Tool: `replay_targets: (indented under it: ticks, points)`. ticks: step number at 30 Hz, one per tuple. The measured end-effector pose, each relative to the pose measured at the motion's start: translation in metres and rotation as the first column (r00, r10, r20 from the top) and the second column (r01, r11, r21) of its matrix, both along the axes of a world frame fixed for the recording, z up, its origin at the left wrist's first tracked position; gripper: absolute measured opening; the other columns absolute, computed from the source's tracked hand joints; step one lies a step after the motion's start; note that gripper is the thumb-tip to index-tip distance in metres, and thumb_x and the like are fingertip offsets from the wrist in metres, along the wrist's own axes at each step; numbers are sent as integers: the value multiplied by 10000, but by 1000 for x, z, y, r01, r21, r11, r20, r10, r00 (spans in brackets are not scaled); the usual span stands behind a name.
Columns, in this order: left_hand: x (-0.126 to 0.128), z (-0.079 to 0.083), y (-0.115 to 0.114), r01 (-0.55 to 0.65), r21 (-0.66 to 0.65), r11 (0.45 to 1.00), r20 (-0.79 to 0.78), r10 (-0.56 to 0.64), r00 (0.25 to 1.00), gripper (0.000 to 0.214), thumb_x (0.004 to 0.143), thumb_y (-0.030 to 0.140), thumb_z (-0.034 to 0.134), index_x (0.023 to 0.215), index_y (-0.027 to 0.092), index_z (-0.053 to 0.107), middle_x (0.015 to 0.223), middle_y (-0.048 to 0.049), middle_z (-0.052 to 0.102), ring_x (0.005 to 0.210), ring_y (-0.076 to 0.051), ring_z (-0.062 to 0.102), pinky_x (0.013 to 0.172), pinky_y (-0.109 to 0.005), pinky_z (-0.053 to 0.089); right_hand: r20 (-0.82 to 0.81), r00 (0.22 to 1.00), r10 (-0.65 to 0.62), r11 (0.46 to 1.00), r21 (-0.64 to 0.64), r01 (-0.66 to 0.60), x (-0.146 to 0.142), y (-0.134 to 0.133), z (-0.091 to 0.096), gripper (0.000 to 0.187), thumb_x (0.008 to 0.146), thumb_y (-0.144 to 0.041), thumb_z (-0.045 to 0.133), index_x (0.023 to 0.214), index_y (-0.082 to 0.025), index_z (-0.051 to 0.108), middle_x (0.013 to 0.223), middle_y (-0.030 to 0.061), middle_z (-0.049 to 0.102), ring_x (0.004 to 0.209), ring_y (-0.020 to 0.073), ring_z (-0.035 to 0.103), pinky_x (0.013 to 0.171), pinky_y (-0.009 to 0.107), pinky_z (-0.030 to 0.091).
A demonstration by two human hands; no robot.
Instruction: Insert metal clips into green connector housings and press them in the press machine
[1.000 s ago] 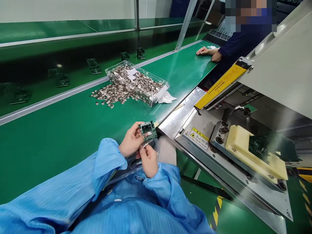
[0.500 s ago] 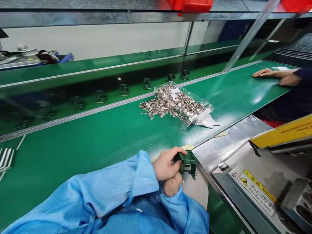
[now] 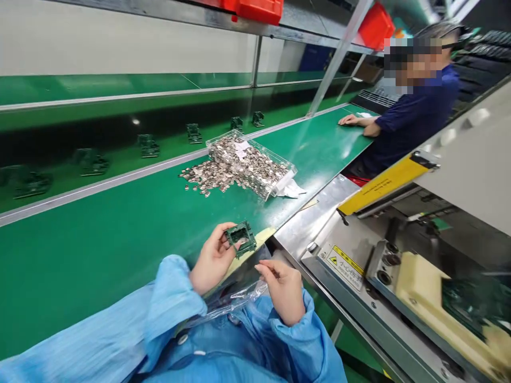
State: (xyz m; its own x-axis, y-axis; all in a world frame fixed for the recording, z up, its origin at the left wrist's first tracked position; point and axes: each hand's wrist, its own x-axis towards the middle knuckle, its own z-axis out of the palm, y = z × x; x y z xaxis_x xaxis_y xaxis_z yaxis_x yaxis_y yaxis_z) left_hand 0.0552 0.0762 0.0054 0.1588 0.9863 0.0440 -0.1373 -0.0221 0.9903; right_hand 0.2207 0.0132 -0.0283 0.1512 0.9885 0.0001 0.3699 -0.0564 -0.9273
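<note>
My left hand point(image 3: 211, 258) grips a small green circuit board point(image 3: 240, 238) by its left edge, just above the near edge of the green bench point(image 3: 99, 239). My right hand point(image 3: 284, 287) hovers a little to the right and lower, apart from the board, with thumb and fingers curled together over a crumpled clear plastic bag point(image 3: 233, 298) in my lap. Whether anything lies between those fingers I cannot tell. Both arms wear light blue sleeves.
A clear tray point(image 3: 255, 162) heaped with small shiny metal parts lies tipped on the bench, with parts spilled to its left. A steel machine point(image 3: 383, 276) with a yellow guard stands at the right. Several green boards ride the far conveyor point(image 3: 147, 144). Another person point(image 3: 411, 114) sits beyond.
My right hand has come off the board and dropped to the right. The left hand has turned the board face up and lifted it. My view has swung right.
</note>
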Motion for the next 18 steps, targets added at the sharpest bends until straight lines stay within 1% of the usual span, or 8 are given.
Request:
replay_targets:
  ticks: [2,3,4,6,9,13,15,18]
  points:
    - [-6,0,-7,13,-7,1000,16,-13,1000,333,807,286,638,1090,216,477,933,-8,621,885,-136,631,797,-233,505,-41,999,2,995,103,2,-4,-2,27,218,899,-309,547,969,-196,721,815,53,713,670,185,676,633,286,545]
    - [-7,-1,-10,29,-8,1000,19,-29,999,330,822,281,625,1108,220,472,937,-5,618,882,-129,627,788,-221,503,-33,999,7,986,164,-2,-7,-2,37,211,909,-273,534,982,-206,720,841,53,698,714,181,667,666,290,538]
    - [-8,-3,-12,49,-8,999,19,-49,999,329,836,274,610,1127,225,465,946,-4,615,878,-122,623,776,-210,501,-15,1000,3,974,226,0,-11,0,45,198,906,-238,538,969,-215,724,852,51,674,755,180,651,692,293,527]
    - [-8,-5,-16,93,-3,996,14,-93,996,325,863,258,575,1161,233,448,980,-12,614,879,-114,616,761,-198,498,8,999,-35,942,333,30,-20,3,54,158,868,-181,583,902,-222,732,878,52,616,828,184,610,731,299,503]
    - [-8,-6,-20,141,31,990,-1,-141,990,319,888,244,535,1190,234,432,1044,-35,611,916,-121,614,783,-208,500,-20,995,-95,910,404,95,-34,9,55,112,813,-140,637,839,-215,716,928,55,560,897,193,569,792,319,482]
    - [-11,-1,-24,175,90,980,-47,-172,984,329,895,230,508,1213,226,420,1093,-61,618,946,-140,626,854,-252,502,3,989,-146,917,376,134,-47,11,52,63,792,-150,659,810,-202,690,998,69,536,974,213,538,867,351,453]
    - [-12,1,-26,165,107,980,-79,-157,984,324,890,220,506,1205,226,433,1116,-67,616,961,-147,628,866,-261,503,-2,984,-176,919,359,165,-52,9,52,40,806,-170,646,804,-198,676,1008,72,529,977,213,537,863,349,453]
    - [-12,2,-31,131,114,985,-103,-119,987,314,881,214,506,1189,233,452,1120,-64,616,945,-149,634,837,-259,518,-51,971,-235,908,344,238,-59,5,50,55,839,-211,609,797,-198,642,1002,72,523,965,209,545,844,342,461]
